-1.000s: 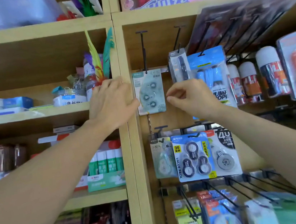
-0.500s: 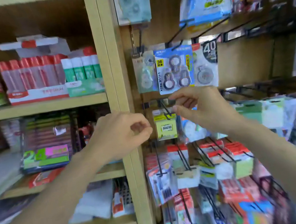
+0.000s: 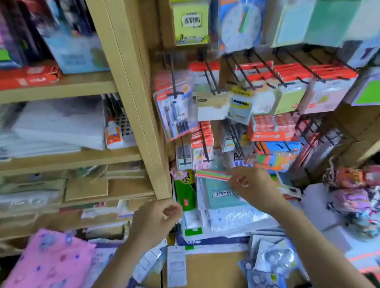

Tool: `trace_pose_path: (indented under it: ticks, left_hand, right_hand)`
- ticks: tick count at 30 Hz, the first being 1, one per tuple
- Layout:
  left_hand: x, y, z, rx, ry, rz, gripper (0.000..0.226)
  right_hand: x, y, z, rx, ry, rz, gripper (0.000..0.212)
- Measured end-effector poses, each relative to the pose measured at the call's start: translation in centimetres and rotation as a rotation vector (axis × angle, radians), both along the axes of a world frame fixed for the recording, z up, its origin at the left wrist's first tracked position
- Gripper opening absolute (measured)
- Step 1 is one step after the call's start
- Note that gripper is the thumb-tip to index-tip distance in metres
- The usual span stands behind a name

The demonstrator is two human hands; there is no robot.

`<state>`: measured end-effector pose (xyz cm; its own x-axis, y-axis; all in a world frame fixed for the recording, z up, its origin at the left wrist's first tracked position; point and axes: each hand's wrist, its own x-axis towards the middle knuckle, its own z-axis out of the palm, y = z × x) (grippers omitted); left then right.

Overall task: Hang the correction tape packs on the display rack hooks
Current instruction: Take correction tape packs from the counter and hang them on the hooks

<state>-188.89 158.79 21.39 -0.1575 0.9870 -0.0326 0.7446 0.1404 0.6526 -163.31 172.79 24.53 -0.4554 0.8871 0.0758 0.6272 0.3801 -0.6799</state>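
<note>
Several correction tape packs [image 3: 273, 259] in clear blisters lie in a loose pile low down, with one blue-backed pack [image 3: 266, 287] nearest me. My left hand [image 3: 156, 219] hovers beside the wooden upright, fingers loosely curled and holding nothing. Further right and slightly higher, my right hand [image 3: 253, 183] is also loosely curled and holds nothing. Both hands are above and behind the pile, apart from it. Black display rack hooks [image 3: 210, 78] carrying carded stationery fill the panel above.
A wooden upright [image 3: 134, 103] divides the shelves on the left from the hook panel. A pink patterned cloth [image 3: 40, 279] lies at lower left. White tags [image 3: 176, 269] lie on brown cardboard [image 3: 209, 276]. Paper stacks and a glue bottle [image 3: 112, 133] sit on the left shelves.
The view has swung down from the upper hooks to the bottom of the rack. Both hands dropped with it, leaving the hung pack above, and the pile of packs has come into sight.
</note>
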Motion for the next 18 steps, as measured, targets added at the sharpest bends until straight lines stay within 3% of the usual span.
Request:
trace_pose_path:
  ticks: [6, 9, 14, 18]
  left_hand:
    - [3.5, -6.6, -13.8, -0.493, -0.110, 0.071, 0.009]
    - [4.8, -9.1, -17.6, -0.601, -0.208, 0.132, 0.014]
    - [5.0, -13.0, -24.4, -0.738, -0.342, 0.283, 0.019]
    - [5.4, -15.1, -28.8, -0.836, -0.362, 0.436, 0.027]
  right_hand:
    - [2.7, -3.6, -11.5, -0.419, -0.183, -0.068, 0.015]
    - [4.1, -4.9, -16.6, -0.567, -0.263, -0.066, 0.012]
    - [4.5, -7.1, -22.4, -0.739, -0.441, 0.043, 0.029]
    - [5.6, -8.5, -27.4, -0.808, -0.581, 0.078, 0.023]
